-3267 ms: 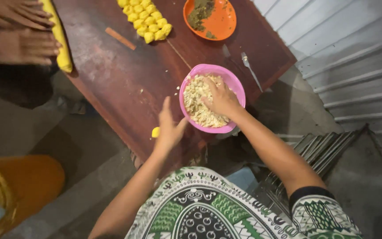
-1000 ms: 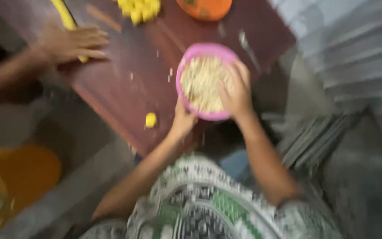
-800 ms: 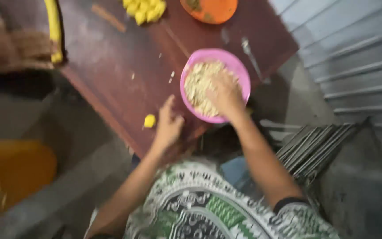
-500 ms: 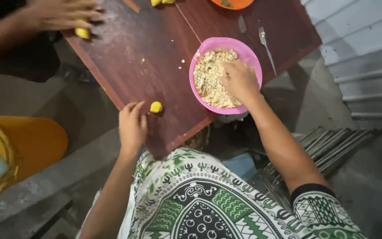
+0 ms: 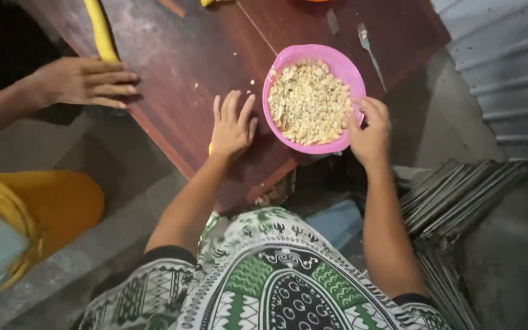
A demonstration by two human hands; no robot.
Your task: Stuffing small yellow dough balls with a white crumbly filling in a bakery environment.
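Left hand (image 5: 232, 127) lies flat on the dark wooden table (image 5: 178, 104), fingers spread, covering a small yellow dough ball so only a sliver shows at its wrist side. Right hand (image 5: 369, 129) grips the rim of the pink bowl (image 5: 337, 64) of crumbly filling (image 5: 310, 101) between both hands. Further left, another person's hand (image 5: 84, 80) presses a long yellow dough roll (image 5: 100, 29).

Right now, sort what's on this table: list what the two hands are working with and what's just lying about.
In hand:
pink bowl of crumbly filling, right hand gripping its rim
yellow dough piece under the left hand

Lying about:
fork
long yellow dough roll, by another person's hand
orange tub
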